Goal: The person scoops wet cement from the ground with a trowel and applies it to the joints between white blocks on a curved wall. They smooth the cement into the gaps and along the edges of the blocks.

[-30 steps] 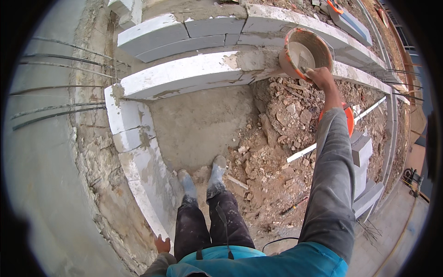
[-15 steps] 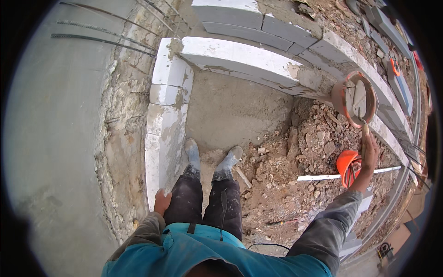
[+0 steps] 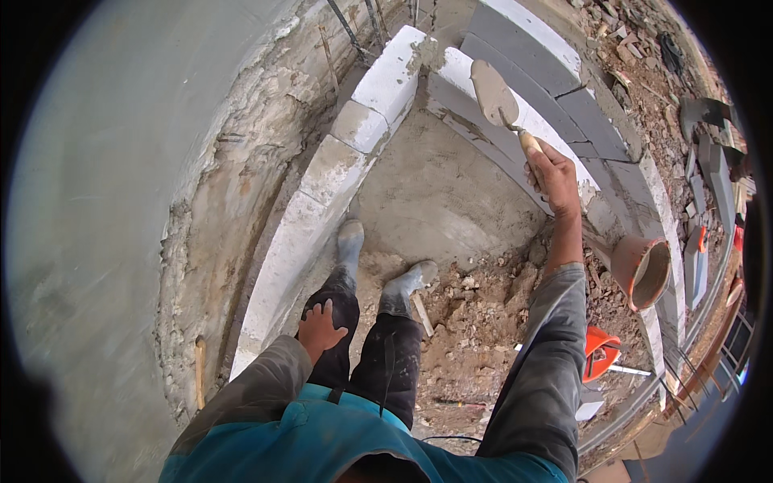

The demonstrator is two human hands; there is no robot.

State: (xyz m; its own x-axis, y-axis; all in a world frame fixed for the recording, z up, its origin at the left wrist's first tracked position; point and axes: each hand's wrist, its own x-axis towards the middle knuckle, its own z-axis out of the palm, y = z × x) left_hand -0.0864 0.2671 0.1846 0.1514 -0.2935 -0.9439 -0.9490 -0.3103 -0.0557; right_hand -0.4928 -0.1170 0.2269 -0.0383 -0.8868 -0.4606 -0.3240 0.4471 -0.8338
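My right hand (image 3: 554, 179) is closed round the wooden handle of a trowel (image 3: 494, 95). Grey mortar seems to coat its rounded blade, which hangs over the far row of white blocks (image 3: 459, 71). Over my left thigh, my left hand (image 3: 320, 328) is open with its fingers spread, holding nothing. To the right, a reddish-brown bucket (image 3: 642, 272) stands tilted in the view near the block wall, with mortar round its inside. The left row of blocks (image 3: 322, 173), smeared with mortar at its joints, meets the far row at a corner.
An orange helmet-like container (image 3: 600, 354) lies on the rubble (image 3: 475, 322) at right, beside a white strip. Behind the far row runs a taller grey block wall (image 3: 523, 60). Steel bars (image 3: 346, 24) stick out at the upper left, above a rough concrete edge (image 3: 233, 185).
My right hand has lifted the trowel out of the bucket and carried it left and up over the far blocks. My left hand has moved over my thigh, fingers spreading. The view has turned.
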